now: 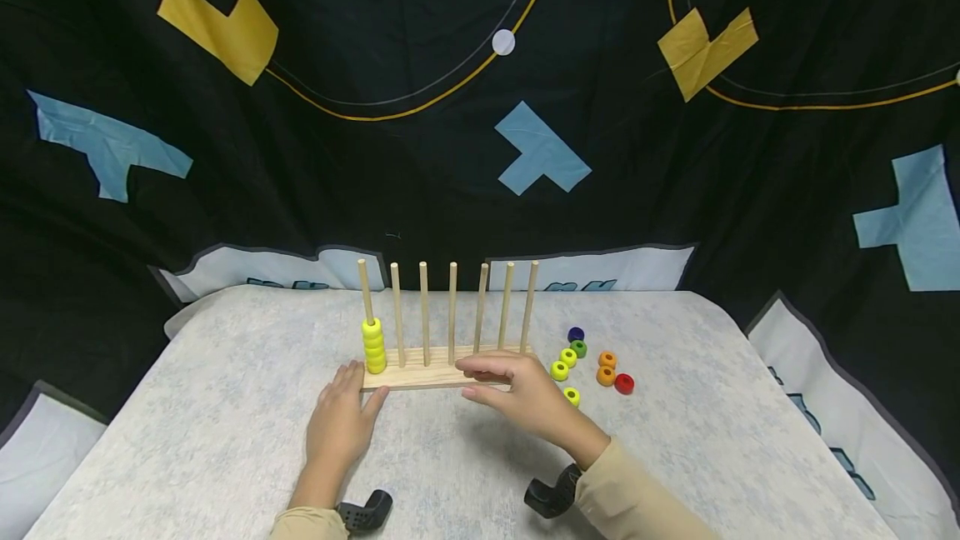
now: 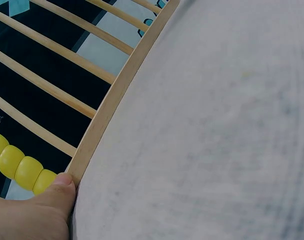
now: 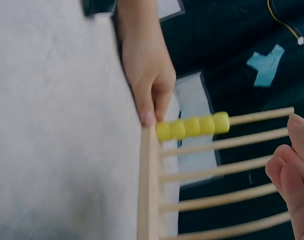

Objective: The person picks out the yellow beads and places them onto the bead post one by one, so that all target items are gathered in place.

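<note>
A wooden peg stand (image 1: 420,377) with several upright pegs lies across the table in the head view. Its leftmost peg carries a stack of yellow beads (image 1: 373,347); the other pegs show bare wood. My left hand (image 1: 341,419) grips the left end of the base, its thumb (image 2: 61,192) against the front edge beside the lowest beads. Over the right part of the base hovers my right hand (image 1: 528,398), thumb and fingers parted, with no bead visible between them. In the right wrist view its fingertips (image 3: 298,131) appear at the right edge.
Right of the stand lie loose beads: yellow beads (image 1: 559,371), orange beads (image 1: 606,375), a red bead (image 1: 624,383), a green bead (image 1: 578,348) and a dark blue bead (image 1: 575,334). A pale cloth covers the table (image 1: 225,407). Behind it hangs a dark patterned curtain (image 1: 420,190).
</note>
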Tool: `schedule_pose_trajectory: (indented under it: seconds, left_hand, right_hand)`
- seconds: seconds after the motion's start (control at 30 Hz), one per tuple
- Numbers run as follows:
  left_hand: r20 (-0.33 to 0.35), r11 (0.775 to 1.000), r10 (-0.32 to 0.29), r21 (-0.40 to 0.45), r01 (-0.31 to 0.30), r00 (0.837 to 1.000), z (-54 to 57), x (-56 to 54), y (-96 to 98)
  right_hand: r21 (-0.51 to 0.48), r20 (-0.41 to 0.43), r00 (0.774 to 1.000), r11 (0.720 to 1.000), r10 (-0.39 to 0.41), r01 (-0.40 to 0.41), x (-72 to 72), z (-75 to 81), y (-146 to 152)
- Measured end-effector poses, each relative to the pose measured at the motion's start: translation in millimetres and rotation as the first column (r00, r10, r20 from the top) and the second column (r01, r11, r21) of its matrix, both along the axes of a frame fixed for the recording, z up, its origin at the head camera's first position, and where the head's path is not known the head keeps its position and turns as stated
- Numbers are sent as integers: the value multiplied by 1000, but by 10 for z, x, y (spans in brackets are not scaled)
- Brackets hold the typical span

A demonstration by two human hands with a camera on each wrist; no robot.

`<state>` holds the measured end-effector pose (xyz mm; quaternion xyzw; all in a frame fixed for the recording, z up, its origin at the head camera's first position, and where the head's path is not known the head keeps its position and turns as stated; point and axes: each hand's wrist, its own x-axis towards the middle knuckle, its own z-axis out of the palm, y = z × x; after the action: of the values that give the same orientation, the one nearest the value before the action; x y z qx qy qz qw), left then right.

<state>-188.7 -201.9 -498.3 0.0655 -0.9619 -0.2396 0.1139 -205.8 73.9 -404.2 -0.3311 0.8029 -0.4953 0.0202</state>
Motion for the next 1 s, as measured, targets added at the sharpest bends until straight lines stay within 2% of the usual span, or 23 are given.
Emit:
schedule_pose_trajectory:
  seconds: [0.33, 0.57, 0.67, 0.8, 0.9, 1.0]
  left_hand:
    - [4, 1000, 7, 6, -7, 1000, -13, -17, -1]
    - [4, 1000, 1, 8, -1, 1000, -23, -18, -9]
    - [6, 1000, 2, 6, -2, 1000, -17, -19, -9]
    - [4, 1000, 4, 3, -4, 1000, -11, -21, -8]
    - [2, 1000, 5, 3, -5, 1000, -6, -20, -7]
    - [2, 1000, 6, 6, -6, 1000, 0, -18, -4]
  right_hand:
    - [31, 21, 995, 995, -95, 94, -110, -194, 370]
    - [42, -31, 986, 985, -167, 168, -292, -357, 649]
    - [79, -44, 973, 971, -225, 228, -354, -394, 750]
    - [150, -21, 946, 934, -325, 324, -428, -439, 866]
    - [185, -1, 928, 912, -373, 367, -481, -480, 933]
    - [200, 18, 919, 902, -395, 383, -521, -517, 981]
